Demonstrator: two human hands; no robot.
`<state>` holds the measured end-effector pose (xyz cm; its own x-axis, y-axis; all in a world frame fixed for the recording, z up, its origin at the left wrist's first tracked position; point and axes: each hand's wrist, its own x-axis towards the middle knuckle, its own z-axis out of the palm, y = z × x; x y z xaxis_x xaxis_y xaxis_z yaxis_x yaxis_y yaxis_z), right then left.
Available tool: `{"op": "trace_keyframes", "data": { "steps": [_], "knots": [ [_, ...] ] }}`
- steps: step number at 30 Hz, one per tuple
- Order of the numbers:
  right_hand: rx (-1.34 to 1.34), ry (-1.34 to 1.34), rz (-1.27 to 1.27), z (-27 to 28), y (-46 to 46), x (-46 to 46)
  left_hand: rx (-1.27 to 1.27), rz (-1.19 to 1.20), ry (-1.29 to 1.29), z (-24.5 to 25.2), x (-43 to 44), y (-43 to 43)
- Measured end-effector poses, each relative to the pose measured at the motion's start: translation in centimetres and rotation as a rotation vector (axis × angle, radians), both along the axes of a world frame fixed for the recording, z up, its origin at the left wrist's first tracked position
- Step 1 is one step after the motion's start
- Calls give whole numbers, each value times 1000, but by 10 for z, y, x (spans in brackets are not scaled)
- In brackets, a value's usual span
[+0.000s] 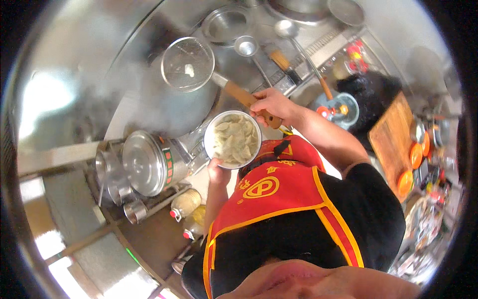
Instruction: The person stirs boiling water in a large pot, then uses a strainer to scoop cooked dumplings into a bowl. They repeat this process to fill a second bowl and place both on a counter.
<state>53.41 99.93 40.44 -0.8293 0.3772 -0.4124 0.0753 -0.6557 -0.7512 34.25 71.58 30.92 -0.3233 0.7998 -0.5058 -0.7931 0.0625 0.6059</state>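
My left hand (219,172) grips the rim of a white bowl (206,137) at its lower left. Pale dumplings (236,140) fill the bowl, seemingly in broth. Closed around a wooden handle, my right hand (273,106) holds a wire-mesh skimmer (188,64) out to the upper left. A small pale scrap (189,70) lies on the mesh. Beneath the skimmer, steam partly hides a large wok or pot (179,108).
Left of the bowl stands a lidded steel pot (143,162). Beyond my right hand lie a brush (283,63) and a ladle (285,29). A wooden cutting board (392,142) is at the right, and oil jugs (186,203) stand low at the left.
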Motion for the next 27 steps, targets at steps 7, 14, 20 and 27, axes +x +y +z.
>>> {"op": "trace_keyframes", "data": {
  "steps": [7,14,20,27],
  "knots": [
    [26,-85,139,-4,38,-52,25,55,-17,-14,4,-2],
    [-231,-112,123,-52,55,-120,60,63,-64,-66,-24,-3],
    [-286,78,165,-103,85,-123,-151,-190,31,-112,-59,46],
    [25,-168,-571,-140,54,70,-106,-574,-170,-132,-44,139]
  ]
}}
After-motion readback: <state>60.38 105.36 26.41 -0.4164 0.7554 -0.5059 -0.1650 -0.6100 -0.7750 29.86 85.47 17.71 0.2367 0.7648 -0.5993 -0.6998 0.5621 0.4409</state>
